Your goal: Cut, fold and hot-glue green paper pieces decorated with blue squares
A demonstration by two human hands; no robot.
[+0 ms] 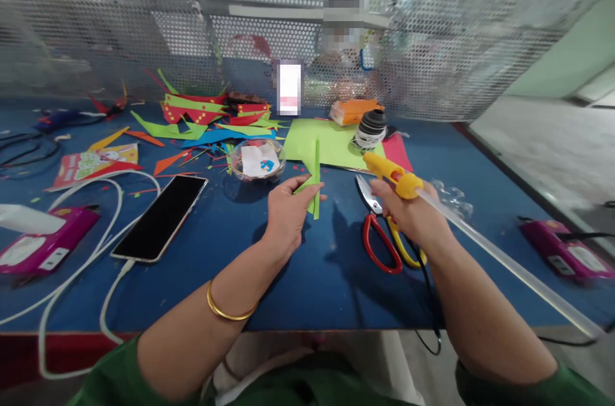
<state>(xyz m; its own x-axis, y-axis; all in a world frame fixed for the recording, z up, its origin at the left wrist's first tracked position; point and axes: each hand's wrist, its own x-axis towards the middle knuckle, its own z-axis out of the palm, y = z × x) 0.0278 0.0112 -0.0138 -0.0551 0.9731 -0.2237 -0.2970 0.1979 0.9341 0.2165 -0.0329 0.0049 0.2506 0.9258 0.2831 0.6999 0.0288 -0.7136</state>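
Pinched in my left hand (pixel 289 209) is a folded strip of lime-green paper (pixel 316 169), held upright above the blue table. My right hand (pixel 412 214) grips a yellow hot glue gun (pixel 391 172), its nozzle pointing left toward the paper. A long translucent glue stick (pixel 509 262) sticks out of the gun's back. Under my right hand lie open scissors (pixel 382 243) with one red and one yellow handle, partly covered by that hand. Beyond the paper strip, green paper sheets (pixel 300 140) lie flat.
A phone (pixel 163 217) on a white cable and a purple power strip (pixel 52 239) lie left; another purple power strip (pixel 569 249) is right. Behind stand a clear bowl (pixel 257 161), red-green paper cutouts (pixel 195 108), a black spool (pixel 371 127) and an orange packet (pixel 354 111), before perforated metal.
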